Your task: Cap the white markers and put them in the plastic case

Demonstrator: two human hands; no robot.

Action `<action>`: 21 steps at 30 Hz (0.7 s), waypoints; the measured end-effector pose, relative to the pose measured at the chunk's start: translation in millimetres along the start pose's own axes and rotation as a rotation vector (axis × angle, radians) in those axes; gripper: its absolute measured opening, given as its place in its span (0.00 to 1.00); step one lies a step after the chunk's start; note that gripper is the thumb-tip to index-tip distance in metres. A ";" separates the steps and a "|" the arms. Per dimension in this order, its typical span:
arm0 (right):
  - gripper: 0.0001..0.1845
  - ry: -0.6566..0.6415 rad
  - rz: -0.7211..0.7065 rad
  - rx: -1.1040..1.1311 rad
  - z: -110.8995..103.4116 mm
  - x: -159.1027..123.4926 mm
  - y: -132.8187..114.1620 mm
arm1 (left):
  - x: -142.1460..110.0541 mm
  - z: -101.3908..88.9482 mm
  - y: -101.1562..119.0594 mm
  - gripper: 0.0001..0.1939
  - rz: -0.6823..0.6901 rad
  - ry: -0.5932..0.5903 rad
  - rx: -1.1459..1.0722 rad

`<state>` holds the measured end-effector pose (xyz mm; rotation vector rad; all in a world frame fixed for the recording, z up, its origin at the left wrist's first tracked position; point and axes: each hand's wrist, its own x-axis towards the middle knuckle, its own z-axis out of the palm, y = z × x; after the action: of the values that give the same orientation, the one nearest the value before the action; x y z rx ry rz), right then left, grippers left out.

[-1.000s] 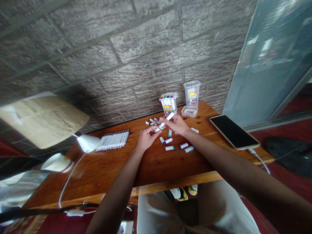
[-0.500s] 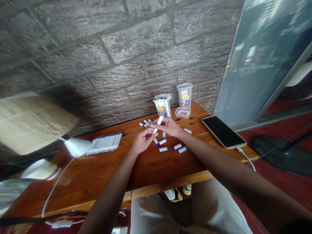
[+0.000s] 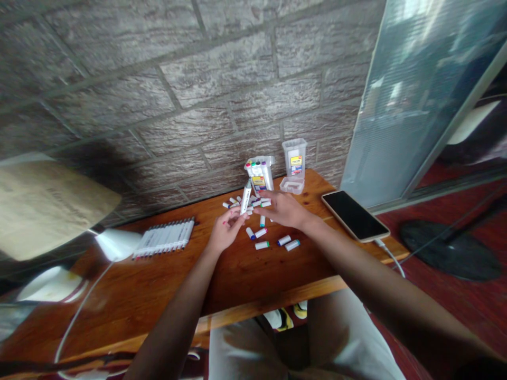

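My left hand (image 3: 225, 230) pinches the lower end of a white marker (image 3: 246, 197), which stands nearly upright with a dark tip at the top. To its right, my right hand (image 3: 285, 209) holds nothing visible; its fingers are apart and stretch over a cluster of small white caps (image 3: 256, 203). Nearer the front lie several loose caps with coloured ends, among them a green-ended cap (image 3: 262, 245) and a blue-ended cap (image 3: 284, 240). A neat row of white markers (image 3: 164, 238) lies on the left of the wooden table (image 3: 237, 277).
Against the stone wall stand a clear box of markers (image 3: 259, 182) and another clear plastic box (image 3: 295, 158) with its lid hanging open. A phone (image 3: 355, 215) with a white cable lies at right. A lamp (image 3: 116, 244) and a white cup (image 3: 51, 285) are at left.
My right hand has let go of the marker and moved right, over the caps. The marker has tilted upright in my left hand. The view has turned slightly right.
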<state>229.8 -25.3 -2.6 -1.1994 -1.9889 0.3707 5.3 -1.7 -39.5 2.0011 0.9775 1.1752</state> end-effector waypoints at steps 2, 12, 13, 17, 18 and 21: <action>0.29 0.130 0.158 -0.372 -23.2 -25.7 1.8 | 0.3 1.1 1.6 0.21 -0.017 0.001 -0.026; 0.40 0.068 0.517 -0.725 -47.3 -57.8 8.3 | 1.0 4.7 1.4 0.24 -0.041 -0.024 -0.025; 0.39 0.095 0.451 -0.693 -41.4 -48.9 2.3 | 1.1 3.8 1.4 0.25 -0.043 -0.018 -0.028; 0.31 0.062 0.289 -0.553 -20.5 -13.7 -13.6 | 1.5 0.0 2.3 0.25 -0.043 0.012 -0.011; 0.29 0.060 0.266 -0.524 -17.0 -8.4 -14.3 | 1.5 -0.6 2.5 0.25 -0.042 0.017 -0.002; 0.22 0.080 0.191 -0.437 -13.3 -8.2 -10.7 | 1.2 -0.6 3.4 0.26 -0.044 0.024 0.002</action>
<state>235.0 -39.5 8.8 -1.6553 -1.9473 -0.0267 6.2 -2.4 -36.0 1.9620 1.0295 1.1770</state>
